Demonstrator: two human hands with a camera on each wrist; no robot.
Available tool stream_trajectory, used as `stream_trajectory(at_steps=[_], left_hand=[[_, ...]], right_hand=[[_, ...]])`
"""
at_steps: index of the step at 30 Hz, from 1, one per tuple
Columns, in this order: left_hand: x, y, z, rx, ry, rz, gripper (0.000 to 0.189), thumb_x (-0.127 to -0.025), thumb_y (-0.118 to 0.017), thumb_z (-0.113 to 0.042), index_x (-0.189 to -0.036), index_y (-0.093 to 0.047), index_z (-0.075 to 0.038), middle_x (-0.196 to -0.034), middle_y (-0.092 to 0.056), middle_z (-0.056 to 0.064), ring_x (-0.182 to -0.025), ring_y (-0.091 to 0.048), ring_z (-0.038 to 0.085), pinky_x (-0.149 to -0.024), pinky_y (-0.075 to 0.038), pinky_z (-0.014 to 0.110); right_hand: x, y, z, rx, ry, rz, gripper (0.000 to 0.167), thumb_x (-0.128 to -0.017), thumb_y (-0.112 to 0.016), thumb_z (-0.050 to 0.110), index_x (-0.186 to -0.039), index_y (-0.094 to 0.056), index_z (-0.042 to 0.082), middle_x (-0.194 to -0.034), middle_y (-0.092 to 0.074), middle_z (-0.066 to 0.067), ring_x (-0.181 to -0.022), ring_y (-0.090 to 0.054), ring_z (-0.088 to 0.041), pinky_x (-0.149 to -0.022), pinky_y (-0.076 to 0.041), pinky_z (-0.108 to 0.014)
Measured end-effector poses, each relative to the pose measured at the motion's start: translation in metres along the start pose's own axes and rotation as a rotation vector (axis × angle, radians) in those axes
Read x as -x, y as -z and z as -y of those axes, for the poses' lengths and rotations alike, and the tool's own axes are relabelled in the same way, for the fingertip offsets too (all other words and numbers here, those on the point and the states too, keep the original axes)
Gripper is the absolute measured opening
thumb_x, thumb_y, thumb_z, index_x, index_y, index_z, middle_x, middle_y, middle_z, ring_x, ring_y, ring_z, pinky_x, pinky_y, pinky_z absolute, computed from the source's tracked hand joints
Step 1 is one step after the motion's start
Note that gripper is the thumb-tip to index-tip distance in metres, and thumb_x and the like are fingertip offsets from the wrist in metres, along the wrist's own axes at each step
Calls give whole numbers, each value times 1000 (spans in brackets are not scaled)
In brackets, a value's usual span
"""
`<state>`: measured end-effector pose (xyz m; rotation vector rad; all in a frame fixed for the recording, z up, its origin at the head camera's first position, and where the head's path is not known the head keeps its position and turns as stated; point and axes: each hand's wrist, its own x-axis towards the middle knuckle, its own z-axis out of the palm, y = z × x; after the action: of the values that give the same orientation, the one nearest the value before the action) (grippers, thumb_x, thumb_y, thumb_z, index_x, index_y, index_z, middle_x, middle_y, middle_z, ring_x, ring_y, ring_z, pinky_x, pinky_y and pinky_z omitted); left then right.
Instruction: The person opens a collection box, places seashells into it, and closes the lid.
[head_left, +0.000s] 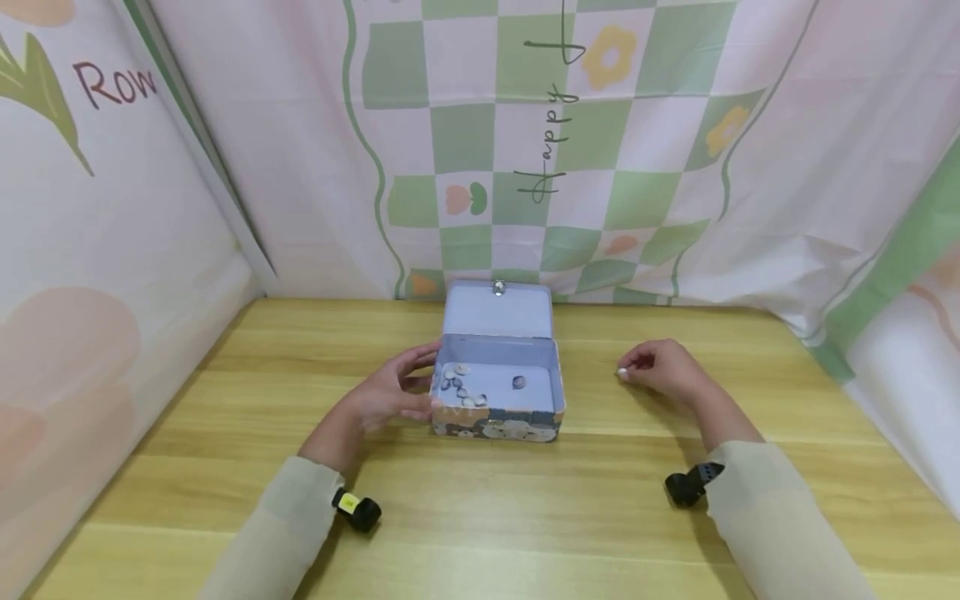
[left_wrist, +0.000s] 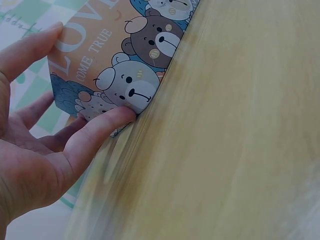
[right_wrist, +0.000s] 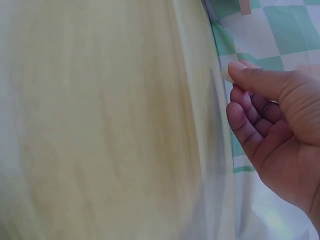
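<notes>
An open rectangular tin box (head_left: 495, 425) printed with cartoon bears stands on the table, its lid (head_left: 498, 310) raised at the back. My left hand (head_left: 393, 392) holds its left side; in the left wrist view the thumb (left_wrist: 107, 122) lies on the bear-printed front, with other fingers around the corner. Several small shells (head_left: 460, 388) lie in the left part of the box, and a darker shell (head_left: 519, 382) lies apart on the right. To the right of the box, my right hand (head_left: 663, 371) pinches a small whitish shell (right_wrist: 226, 75) between thumb and finger, above the table.
A wood-grain table (head_left: 495, 517) spreads beneath both arms. Behind the box hangs a green-and-white checked curtain (head_left: 517, 142), and a printed panel (head_left: 97, 275) borders the left side. Small black cameras (head_left: 363, 514) are worn at both wrists.
</notes>
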<state>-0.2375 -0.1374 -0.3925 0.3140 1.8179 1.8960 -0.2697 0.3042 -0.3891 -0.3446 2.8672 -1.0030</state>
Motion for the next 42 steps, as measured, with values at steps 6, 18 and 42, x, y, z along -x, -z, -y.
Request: stream_trajectory(at_steps=[6,18,42], left_hand=[[0,0,1,-3,-8,-2,93,-77,-78,5,-152,-32,-25,-158,-25,10,-136,-36,38,-89,-56,47],[-1,0,1,-6,-19,20,93,-78,-78,3,-153,-30,-23,-158,-25,11,-136,-36,38,-89,-55,47],[1,0,1,-1,-1,7,92,-79,-78,2,-153,-31,-25,-158,-24,10,-136,-36,38,-89,-55,48]], right_hand=[[3,-1,6,-23,-3,-11,15,-91,-70,15,-100,-72,3,-90,-67,-6,-84,-57,-20,-72,-51,-30],[8,-1,24,-131,27,-11,22,-92,-70,21,-104,-70,4,-95,-66,-9,-86,-58,-21,-70,-55,-28],[8,1,76,-359,86,20,30,-88,-74,26,-107,-68,3,-94,-66,-13,-84,-62,-23,-71,-58,-31]])
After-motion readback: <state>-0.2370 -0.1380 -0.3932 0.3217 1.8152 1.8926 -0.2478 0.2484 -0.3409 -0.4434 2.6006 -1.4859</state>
